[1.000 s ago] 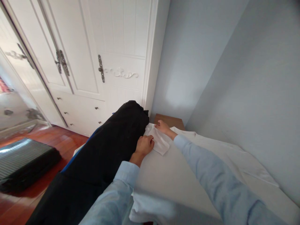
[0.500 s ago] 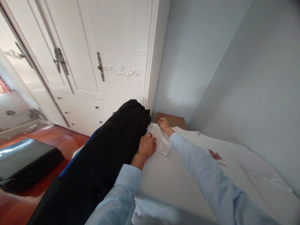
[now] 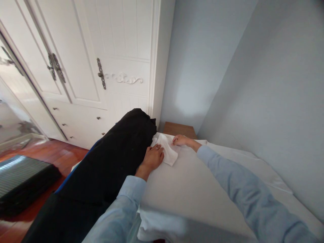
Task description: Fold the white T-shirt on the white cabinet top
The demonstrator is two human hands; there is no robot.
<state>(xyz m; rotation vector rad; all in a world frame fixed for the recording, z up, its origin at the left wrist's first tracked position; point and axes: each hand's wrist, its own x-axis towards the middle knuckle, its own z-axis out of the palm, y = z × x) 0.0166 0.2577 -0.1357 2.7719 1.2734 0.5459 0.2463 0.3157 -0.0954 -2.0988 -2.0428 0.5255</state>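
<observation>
A white garment [image 3: 192, 189] lies spread flat in front of me, its far corner folded over into a small flap [image 3: 165, 151]. My left hand [image 3: 153, 156] rests flat on the near left side of that flap, fingers together, pressing it down. My right hand [image 3: 180, 140] lies on the flap's far right edge with its fingers on the cloth. Both arms wear light blue sleeves. A black garment [image 3: 111, 158] lies alongside the white one on the left, touching my left hand's side.
A white wardrobe [image 3: 101, 67] with metal handles and small drawers stands ahead on the left. A brown wooden surface [image 3: 179, 129] shows in the corner beyond the cloth. Pale blue walls close in on the right. A dark ribbed case [image 3: 22, 179] lies on the red wood floor.
My right hand has slid a little to the right and nearer along the flap's edge. The left hand stays pressed on the flap. The red print on the white garment is now out of sight.
</observation>
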